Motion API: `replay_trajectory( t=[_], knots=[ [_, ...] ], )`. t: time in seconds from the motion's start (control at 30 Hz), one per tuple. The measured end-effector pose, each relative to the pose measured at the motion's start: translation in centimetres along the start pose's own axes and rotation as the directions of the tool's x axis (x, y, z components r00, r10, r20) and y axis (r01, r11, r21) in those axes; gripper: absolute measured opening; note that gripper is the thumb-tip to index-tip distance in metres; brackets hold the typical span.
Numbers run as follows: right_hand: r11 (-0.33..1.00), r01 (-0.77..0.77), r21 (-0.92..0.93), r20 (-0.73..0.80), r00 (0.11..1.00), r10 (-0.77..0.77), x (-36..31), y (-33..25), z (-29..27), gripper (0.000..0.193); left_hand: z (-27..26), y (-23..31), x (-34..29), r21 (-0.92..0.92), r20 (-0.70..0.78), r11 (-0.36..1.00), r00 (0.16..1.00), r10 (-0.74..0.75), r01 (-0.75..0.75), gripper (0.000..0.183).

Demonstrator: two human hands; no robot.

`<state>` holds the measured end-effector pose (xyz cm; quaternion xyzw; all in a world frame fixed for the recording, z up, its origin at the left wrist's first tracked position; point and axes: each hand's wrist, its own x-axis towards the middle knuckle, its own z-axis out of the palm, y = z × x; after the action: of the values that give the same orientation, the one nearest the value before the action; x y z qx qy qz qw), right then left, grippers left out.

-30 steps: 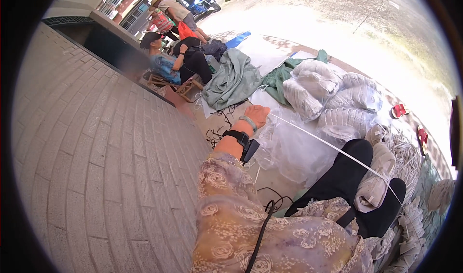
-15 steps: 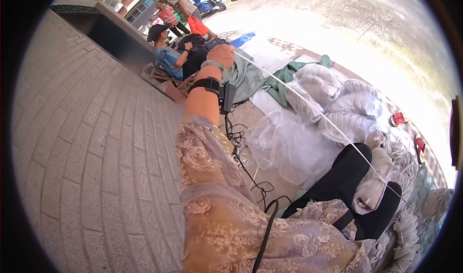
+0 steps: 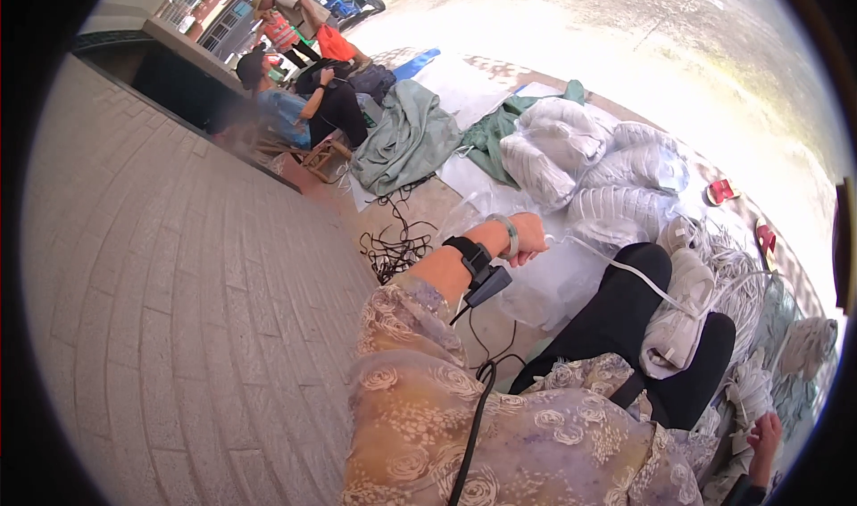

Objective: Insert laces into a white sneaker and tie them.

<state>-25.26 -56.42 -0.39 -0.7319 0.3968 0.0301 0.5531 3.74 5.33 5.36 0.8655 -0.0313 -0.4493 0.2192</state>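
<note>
My left hand [image 3: 528, 237], wearing a pale bangle, is closed around a white cord [image 3: 616, 263] just beyond my knees. From there the cord runs slackly to a hank of off-white cord [image 3: 683, 314] lying across my black-trousered thighs, then loops to the right of it. Low at the right edge, my right hand [image 3: 765, 434] shows with its fingers loosely apart and nothing visible in them. It is beside more bundled white cord [image 3: 750, 390]. A black device [image 3: 487, 284] is strapped on my left wrist.
Plastic-wrapped bundles of white cord [image 3: 625, 202] lie ahead, beside clear plastic sheeting [image 3: 544, 292] and green cloth [image 3: 406, 135]. Tangled black cables [image 3: 393, 242] lie left of my forearm. A brick wall [image 3: 196, 301] fills the left. A seated person [image 3: 295, 104] is farther off; red slippers [image 3: 719, 192] lie right.
My left hand has drawn back toward my knees from far ahead, still gripping the cord. The cord has gone from taut to slack. My right hand has come into view at the lower right.
</note>
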Motion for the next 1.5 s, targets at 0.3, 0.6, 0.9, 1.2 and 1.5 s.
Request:
replay_trajectory(
  t=[0.3,0.6,0.9,1.2,1.5],
  knots=[
    [0.928,-0.221,0.3,0.51,0.859,0.04,-2.3,-8.2,22.3,0.012,13.8,12.4,5.4,-0.339,0.202,0.829,0.826,0.525,-0.444,0.025],
    [0.904,-0.036,0.425,0.264,0.961,-0.086,1.7,-7.4,25.3,0.004,16.4,18.6,10.0,0.272,-0.011,0.592,0.613,0.79,-0.758,0.02],
    [0.878,0.164,0.45,0.141,0.957,-0.252,2.9,-6.6,26.4,0.007,16.1,18.4,10.5,0.168,-0.107,0.684,0.676,0.729,-0.71,0.036],
    [0.909,0.192,0.37,0.164,0.95,-0.268,3.0,-6.4,26.5,0.005,17.2,16.5,10.5,0.028,-0.317,0.64,0.601,0.734,-0.768,0.024],
    [0.93,0.31,0.198,0.1,0.937,-0.334,3.6,-6.0,26.9,0.01,14.7,15.4,8.7,-0.731,-0.2,0.558,0.905,0.376,-0.393,0.014]
  ],
)
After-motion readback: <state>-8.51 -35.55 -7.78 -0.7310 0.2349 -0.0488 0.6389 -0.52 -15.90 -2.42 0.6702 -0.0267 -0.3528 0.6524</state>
